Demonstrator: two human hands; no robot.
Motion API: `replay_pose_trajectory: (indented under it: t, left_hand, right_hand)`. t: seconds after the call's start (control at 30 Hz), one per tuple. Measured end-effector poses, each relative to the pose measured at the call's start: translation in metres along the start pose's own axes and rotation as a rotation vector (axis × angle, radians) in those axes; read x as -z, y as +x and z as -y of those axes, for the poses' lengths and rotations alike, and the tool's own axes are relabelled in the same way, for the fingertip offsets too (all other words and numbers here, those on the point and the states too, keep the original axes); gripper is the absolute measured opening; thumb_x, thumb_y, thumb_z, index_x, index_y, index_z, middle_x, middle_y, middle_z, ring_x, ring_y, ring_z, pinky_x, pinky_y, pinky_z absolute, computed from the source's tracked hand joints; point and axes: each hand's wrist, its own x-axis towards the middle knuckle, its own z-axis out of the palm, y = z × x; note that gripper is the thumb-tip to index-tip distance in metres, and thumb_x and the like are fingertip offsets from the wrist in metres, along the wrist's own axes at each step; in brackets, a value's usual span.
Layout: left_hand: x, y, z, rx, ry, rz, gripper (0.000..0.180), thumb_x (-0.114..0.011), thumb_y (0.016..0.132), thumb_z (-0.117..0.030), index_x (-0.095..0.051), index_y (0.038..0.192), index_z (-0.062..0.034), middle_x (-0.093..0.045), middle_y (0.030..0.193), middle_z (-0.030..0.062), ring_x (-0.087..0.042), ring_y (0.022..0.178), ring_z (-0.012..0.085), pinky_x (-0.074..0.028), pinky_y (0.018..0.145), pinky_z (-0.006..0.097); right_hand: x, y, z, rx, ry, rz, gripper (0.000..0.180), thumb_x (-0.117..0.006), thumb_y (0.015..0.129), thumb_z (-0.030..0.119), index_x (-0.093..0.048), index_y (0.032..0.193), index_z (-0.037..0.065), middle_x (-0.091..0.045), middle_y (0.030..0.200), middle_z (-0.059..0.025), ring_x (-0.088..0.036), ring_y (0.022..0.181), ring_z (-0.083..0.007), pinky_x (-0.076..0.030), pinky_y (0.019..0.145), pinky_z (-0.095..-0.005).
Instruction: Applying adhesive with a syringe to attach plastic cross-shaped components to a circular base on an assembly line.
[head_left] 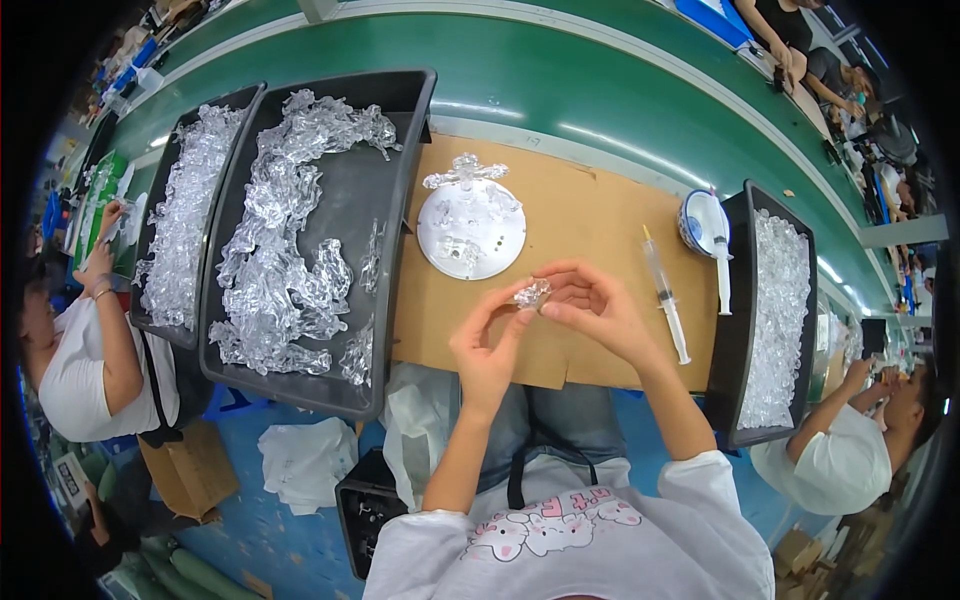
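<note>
Between the fingertips of my left hand [487, 350] and my right hand [598, 312] is a small clear, shiny plastic piece [533, 293]. Both hands are closed on it, above the front part of a brown cardboard sheet [580, 215]. Just beyond them lies a white round plate [480, 262], with clear plastic parts [467, 172] at its far edge and on its face. To the right of my right hand, a syringe [662, 285] with a yellow tip lies on the cardboard. The held piece's exact shape is too small to make out.
Left of the cardboard stands a black tray [385, 240] of clear plastic parts, with another filled tray [190, 220] beyond it. At right, a blue-rimmed bowl [690, 222] and a second syringe [722, 265] are beside a third black tray [742, 300]. Co-workers sit on both sides.
</note>
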Motion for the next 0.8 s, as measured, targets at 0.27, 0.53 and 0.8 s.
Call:
replay_pose_trajectory:
  t: [0.27, 0.53, 0.8]
  left_hand:
    - [0.009, 0.006, 0.002, -0.167, 0.537, -0.211, 0.031, -0.061, 0.081, 0.001, -0.06, 0.112, -0.002, -0.053, 0.119, 0.0141, -0.051, 0.109, 0.027, -0.042, 0.091, 0.036]
    - [0.029, 0.03, 0.016, -0.248, 0.748, -0.273, 0.038, -0.056, 0.083, -0.001, -0.051, 0.121, 0.0016, -0.047, 0.125, 0.0172, -0.048, 0.114, 0.0323, -0.039, 0.096, 0.04]
    - [0.034, 0.062, 0.025, -0.258, 0.681, -0.173, 0.051, -0.052, 0.089, -0.009, -0.033, 0.134, 0.0036, -0.039, 0.136, 0.0213, -0.037, 0.126, 0.0363, -0.031, 0.103, 0.041]
  right_hand:
    - [0.002, 0.061, -0.032, 0.297, -0.5, -0.192, 0.016, -0.066, 0.079, 0.005, -0.066, 0.096, 0.004, -0.066, 0.088, -0.0071, -0.064, 0.077, -0.0146, -0.051, 0.065, -0.0268]
    - [-0.003, 0.083, -0.051, 0.522, -0.835, -0.185, 0.014, -0.067, 0.074, 0.004, -0.067, 0.088, 0.008, -0.065, 0.08, -0.0056, -0.063, 0.071, -0.0195, -0.05, 0.06, -0.0292]
    - [-0.012, 0.081, -0.056, 0.508, -0.869, -0.238, 0.014, -0.066, 0.072, 0.003, -0.066, 0.085, 0.008, -0.063, 0.079, -0.0054, -0.061, 0.068, -0.0214, -0.049, 0.059, -0.0319]
